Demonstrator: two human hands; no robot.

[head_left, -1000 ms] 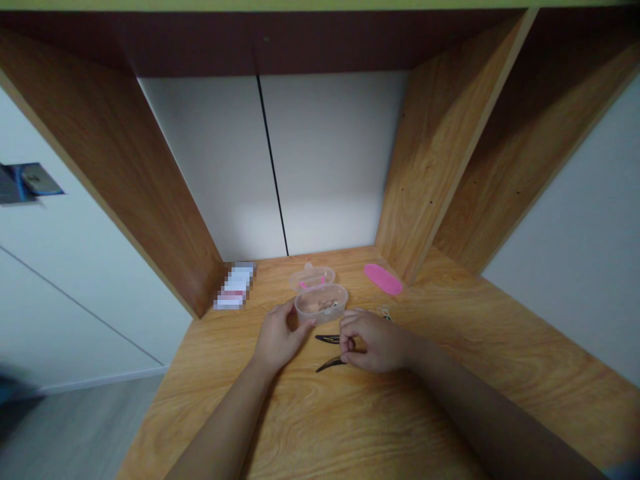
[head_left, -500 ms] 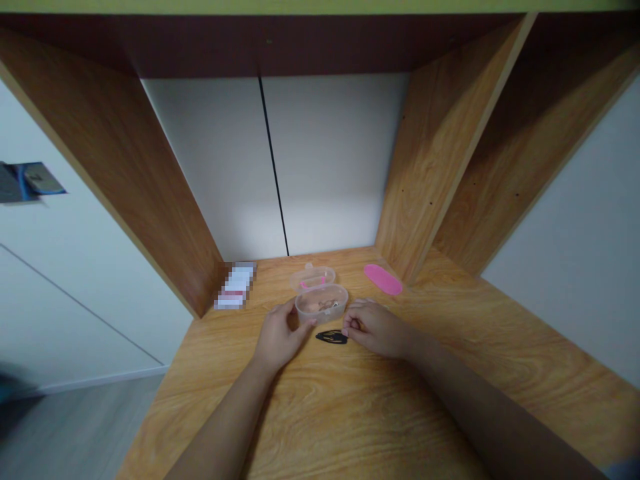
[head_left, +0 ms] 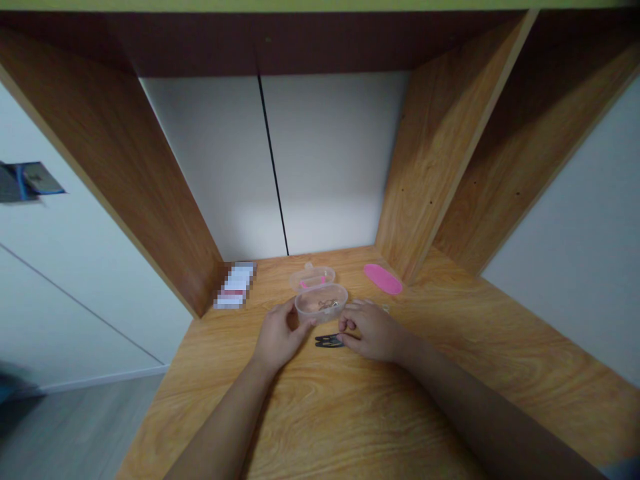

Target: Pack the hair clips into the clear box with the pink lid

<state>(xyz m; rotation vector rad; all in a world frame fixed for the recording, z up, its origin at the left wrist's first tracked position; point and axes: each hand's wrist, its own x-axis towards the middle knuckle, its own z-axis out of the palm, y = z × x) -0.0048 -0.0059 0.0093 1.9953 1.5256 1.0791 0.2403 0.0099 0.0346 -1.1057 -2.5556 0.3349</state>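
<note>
My left hand (head_left: 283, 337) holds the near left side of a small clear plastic box (head_left: 306, 313), thumb at the front and fingers round the side. The box is oval, with its lid (head_left: 313, 275) folded back behind it. A few small metallic pieces (head_left: 329, 305) lie inside, too small to name. My right hand (head_left: 373, 330) is just right of the box, fingers curled, thumb and fingertips at the right end of black snap hair clips (head_left: 327, 341). The clips lie in front of the box, their left ends slightly apart; their right ends are hidden by my thumb.
A pink oval piece (head_left: 383, 279) lies at the back right of the wooden desk (head_left: 320, 413). At the back left is a blurred-out rectangular item (head_left: 236, 287). Wooden side panels (head_left: 425, 160) and a white back board (head_left: 330, 160) enclose the far side.
My right thumb has shifted slightly down and left over the clips, and the clips' left ends now show a gap between them. My left hand and the box have stayed in place.
</note>
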